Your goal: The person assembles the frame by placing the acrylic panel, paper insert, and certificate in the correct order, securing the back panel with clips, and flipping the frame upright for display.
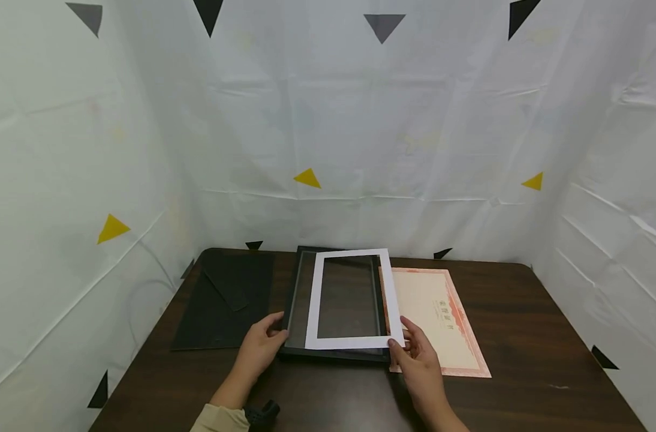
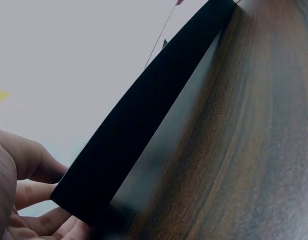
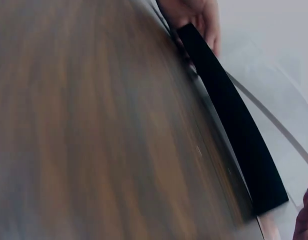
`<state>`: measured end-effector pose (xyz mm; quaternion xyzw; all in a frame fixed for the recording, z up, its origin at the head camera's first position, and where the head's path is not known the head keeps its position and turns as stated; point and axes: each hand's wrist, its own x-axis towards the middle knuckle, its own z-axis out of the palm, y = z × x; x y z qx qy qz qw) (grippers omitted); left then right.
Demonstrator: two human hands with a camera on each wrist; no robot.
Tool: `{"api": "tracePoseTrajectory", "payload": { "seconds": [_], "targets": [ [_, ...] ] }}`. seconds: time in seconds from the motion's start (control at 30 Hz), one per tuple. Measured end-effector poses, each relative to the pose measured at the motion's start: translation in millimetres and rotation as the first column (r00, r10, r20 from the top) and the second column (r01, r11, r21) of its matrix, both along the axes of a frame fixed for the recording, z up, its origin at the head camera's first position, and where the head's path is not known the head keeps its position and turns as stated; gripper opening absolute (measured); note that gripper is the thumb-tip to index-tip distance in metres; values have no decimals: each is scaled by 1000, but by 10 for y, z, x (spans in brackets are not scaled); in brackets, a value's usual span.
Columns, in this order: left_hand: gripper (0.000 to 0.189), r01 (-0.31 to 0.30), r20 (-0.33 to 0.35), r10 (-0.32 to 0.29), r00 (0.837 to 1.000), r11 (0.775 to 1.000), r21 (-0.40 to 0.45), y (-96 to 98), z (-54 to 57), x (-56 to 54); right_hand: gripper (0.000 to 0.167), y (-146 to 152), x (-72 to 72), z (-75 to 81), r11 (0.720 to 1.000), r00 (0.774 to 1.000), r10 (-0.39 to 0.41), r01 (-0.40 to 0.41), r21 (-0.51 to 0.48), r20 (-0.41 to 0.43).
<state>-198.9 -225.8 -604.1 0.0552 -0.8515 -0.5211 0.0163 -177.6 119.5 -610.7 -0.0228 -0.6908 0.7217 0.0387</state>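
Observation:
A black picture frame (image 1: 333, 355) with a clear pane lies at the middle of the table. My left hand (image 1: 260, 345) grips its lower left corner; in the left wrist view the thumb is over the frame's side and the other fingers are below. With my right hand (image 1: 417, 363) I pinch the lower right corner of a white mat board (image 1: 355, 342) with a rectangular opening. The mat overlaps the pane, tilted slightly and shifted toward the right. In the right wrist view, only fingertips (image 3: 306, 215) of the right hand show beside the frame's black side (image 3: 234, 125).
A cream certificate sheet (image 1: 414, 294) with a red border lies on the right, partly under the mat in the head view. On the left rests a black backing board (image 1: 214, 327) with a stand flap (image 1: 225, 288). White curtains (image 1: 382, 132) surround the brown table (image 1: 527, 360).

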Motion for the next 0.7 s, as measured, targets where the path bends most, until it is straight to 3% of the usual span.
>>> {"api": "tracePoseTrajectory", "payload": {
  "seconds": [0.27,0.6,0.7],
  "targets": [
    [48,2,-20,-2,1000,1000,5,-2,-6,-5,63,-140,-14,-9,983,999,-19,26,182,-42],
    [49,6,-14,-6,1000,1000,20,-5,-34,4,60,-141,-77,-73,966,997,44,-27,256,-60],
    [49,5,-12,-5,1000,1000,18,-1,-34,-3,58,-137,-100,-94,945,993,74,-42,324,-88]
  ]
}}
